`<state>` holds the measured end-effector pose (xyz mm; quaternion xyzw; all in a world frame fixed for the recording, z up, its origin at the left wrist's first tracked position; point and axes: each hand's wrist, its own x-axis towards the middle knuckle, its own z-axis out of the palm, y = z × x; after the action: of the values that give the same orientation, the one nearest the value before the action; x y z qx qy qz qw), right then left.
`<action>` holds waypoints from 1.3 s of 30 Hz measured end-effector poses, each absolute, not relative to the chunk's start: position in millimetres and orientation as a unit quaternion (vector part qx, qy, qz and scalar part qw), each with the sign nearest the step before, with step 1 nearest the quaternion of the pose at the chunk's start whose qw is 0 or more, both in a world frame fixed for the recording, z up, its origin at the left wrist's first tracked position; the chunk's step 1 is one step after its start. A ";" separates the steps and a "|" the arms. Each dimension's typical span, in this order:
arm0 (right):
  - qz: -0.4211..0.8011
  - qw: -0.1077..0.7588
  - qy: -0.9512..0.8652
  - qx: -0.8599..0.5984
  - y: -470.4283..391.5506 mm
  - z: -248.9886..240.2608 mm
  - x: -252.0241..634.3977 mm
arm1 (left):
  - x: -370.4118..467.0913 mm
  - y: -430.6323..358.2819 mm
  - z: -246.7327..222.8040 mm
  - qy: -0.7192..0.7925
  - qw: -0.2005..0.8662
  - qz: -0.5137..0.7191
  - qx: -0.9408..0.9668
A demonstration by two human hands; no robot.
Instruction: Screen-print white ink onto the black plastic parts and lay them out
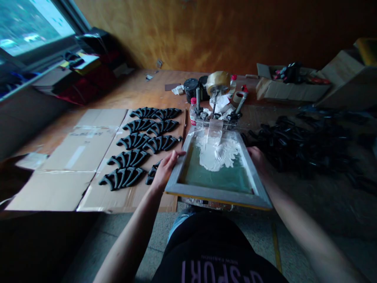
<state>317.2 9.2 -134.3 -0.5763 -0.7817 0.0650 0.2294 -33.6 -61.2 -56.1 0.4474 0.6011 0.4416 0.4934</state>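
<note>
A screen printing frame [218,190] with a grey rim and green mesh sits in front of me, hinged to a metal clamp [216,122] at its far end. Thick white ink [217,154] is spread over the far part of the mesh, and a squeegee [215,129] stands in it. My left hand [167,169] grips the left side of the frame, fingers partly hidden. On the opposite side my right hand [257,156] holds the rim, with most of its fingers out of sight. Whatever lies beneath the screen is hidden.
Left of the frame, black curved pieces [126,177] lie in rows on flattened cardboard [88,157]. A heap of similar dark pieces [291,137] spreads to the right. Behind the clamp are black tubs [191,88], a bottle [193,112] and tape rolls. A carton [290,90] stands back right.
</note>
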 end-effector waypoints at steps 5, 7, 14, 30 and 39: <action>0.011 0.303 -0.784 -0.541 44.5 -99.8 266.9 | -32.9 -80.8 -136.1 0.642 0.539 0.378 0.393; 0.032 0.241 -0.827 -0.508 44.7 -96.7 232.1 | -30.3 -77.8 -155.2 0.660 0.522 0.372 0.391; 0.086 0.108 -0.928 -0.345 -16.7 -108.8 224.8 | -34.2 -75.8 -176.0 0.678 0.498 0.368 0.396; 0.127 0.205 -0.901 -0.360 -17.8 -104.2 225.7 | -33.8 -79.1 -160.2 0.656 0.528 0.357 0.404; 0.070 0.329 -0.728 -0.598 86.1 -57.8 292.5 | -32.5 -54.4 -44.0 0.601 0.496 0.451 0.435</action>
<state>292.5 86.1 -57.8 -0.5975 -0.7278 0.0699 0.3292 -32.5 -54.4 -44.0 0.4355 0.6005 0.4515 0.4959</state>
